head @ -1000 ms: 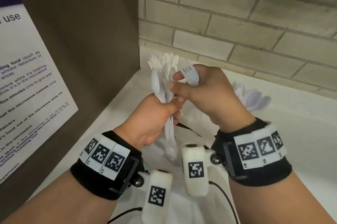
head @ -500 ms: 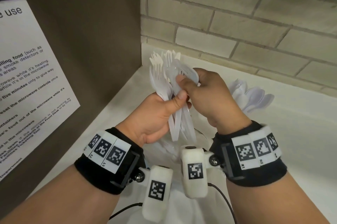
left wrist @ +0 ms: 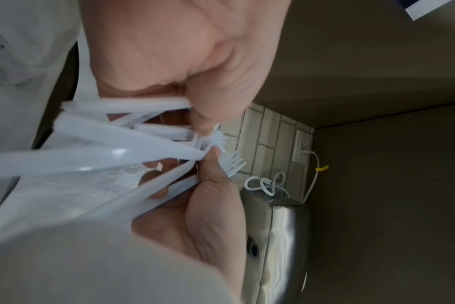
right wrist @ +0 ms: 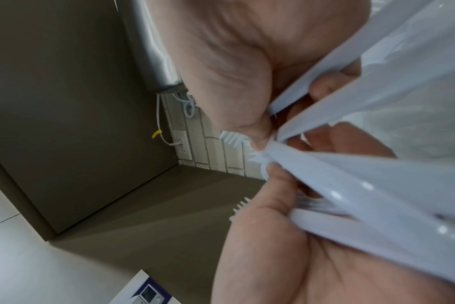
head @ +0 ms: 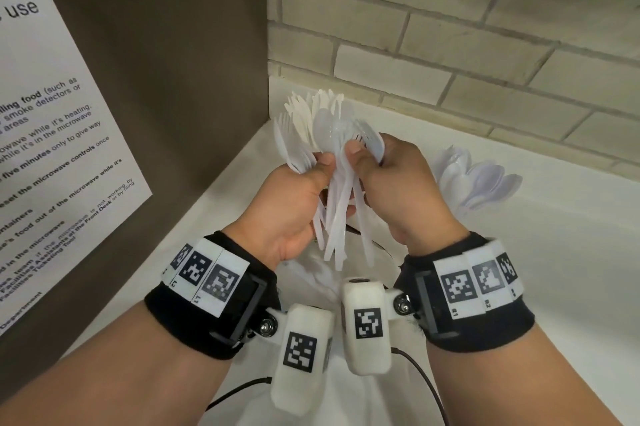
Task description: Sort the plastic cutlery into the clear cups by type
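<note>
A bunch of white plastic cutlery [head: 322,127], forks and spoons mixed, stands heads-up above the counter. My left hand [head: 311,176] grips it around the handles, which fan out below the fist. My right hand [head: 367,155] pinches pieces on the bunch's right side, its thumb beside the left thumb. A cluster of white spoons [head: 481,179] stands to the right; its cup is hidden behind my right hand. In the left wrist view the left hand [left wrist: 195,72] is above the handles [left wrist: 117,144] and the right hand [left wrist: 208,216] below. The right wrist view shows the right hand [right wrist: 234,72] uppermost and the cutlery [right wrist: 351,174] crossing both palms.
A brown cabinet side with a printed notice [head: 52,131] closes off the left. A brick wall [head: 450,44] runs behind the white counter [head: 554,252]. A steel appliance [left wrist: 278,236] and a wall socket with a white cable [left wrist: 303,150] are at the back.
My right hand, which held one fork slightly apart from the bunch, has moved in against it and now pinches among the pieces. The handles have fanned out below my left fist.
</note>
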Action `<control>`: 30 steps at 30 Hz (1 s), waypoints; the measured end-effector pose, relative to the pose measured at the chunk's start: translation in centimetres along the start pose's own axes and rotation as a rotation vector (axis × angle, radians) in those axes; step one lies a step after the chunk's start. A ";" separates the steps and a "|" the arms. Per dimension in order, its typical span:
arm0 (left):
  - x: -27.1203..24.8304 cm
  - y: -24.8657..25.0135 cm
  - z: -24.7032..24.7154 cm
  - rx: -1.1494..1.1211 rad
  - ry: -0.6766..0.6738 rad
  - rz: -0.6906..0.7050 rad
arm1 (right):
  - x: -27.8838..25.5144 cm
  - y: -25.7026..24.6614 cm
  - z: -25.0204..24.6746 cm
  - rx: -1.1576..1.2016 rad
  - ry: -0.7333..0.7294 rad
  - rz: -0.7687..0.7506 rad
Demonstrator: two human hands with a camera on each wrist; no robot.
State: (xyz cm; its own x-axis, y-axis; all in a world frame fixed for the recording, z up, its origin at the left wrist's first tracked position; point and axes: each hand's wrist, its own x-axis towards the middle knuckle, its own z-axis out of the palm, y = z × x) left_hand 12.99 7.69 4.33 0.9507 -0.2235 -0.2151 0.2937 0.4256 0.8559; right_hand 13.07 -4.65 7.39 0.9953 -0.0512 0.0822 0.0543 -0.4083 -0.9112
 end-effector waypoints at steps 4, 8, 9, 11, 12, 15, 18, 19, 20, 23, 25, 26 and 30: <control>0.2 -0.2 0.0 0.091 0.060 0.068 | 0.1 0.4 0.3 -0.009 0.011 0.025; 0.4 -0.4 0.1 0.171 0.125 0.137 | 0.1 0.4 0.3 -0.034 0.019 0.026; 0.4 -0.5 0.1 0.187 0.144 0.145 | 0.1 0.3 0.2 -0.042 0.014 0.023; 0.4 -0.5 0.0 0.188 0.160 0.150 | 0.1 0.3 0.1 -0.057 -0.002 0.027; 0.4 -0.5 0.0 0.187 0.153 0.153 | 0.1 0.2 0.2 -0.059 -0.011 0.036; 0.2 -0.4 -0.1 0.186 0.140 0.151 | 0.1 0.1 0.0 0.054 0.023 0.087; 0.1 -0.2 -0.4 0.154 0.140 0.121 | 0.2 -0.5 -0.9 0.309 0.102 0.158; 0.0 -0.2 -0.3 0.144 0.131 0.108 | 0.2 -0.7 -1.2 0.338 0.118 0.151; -0.2 -0.1 -0.2 0.137 0.114 0.097 | 0.3 -0.7 -1.4 0.338 0.134 0.132; -0.7 0.0 0.3 0.109 0.047 0.058 | 0.7 -0.7 -1.4 0.305 0.164 0.095; -0.9 0.1 0.5 0.088 0.025 0.019 | 1.0 -0.4 -1.1 0.307 0.160 0.097; -0.9 0.0 0.6 0.089 0.022 -0.003 | 1.1 -0.2 -0.9 0.305 0.157 0.097; -0.9 -0.3 0.8 0.125 0.021 -0.043 | 0.9 0.2 -0.2 0.349 0.149 0.104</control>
State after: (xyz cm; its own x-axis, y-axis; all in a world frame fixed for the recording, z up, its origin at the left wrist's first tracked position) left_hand 12.01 7.07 4.65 0.9396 -0.2201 -0.2620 0.3211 0.3029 0.8973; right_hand 13.95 -5.00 7.39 0.9758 -0.2180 0.0169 0.0036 -0.0611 -0.9981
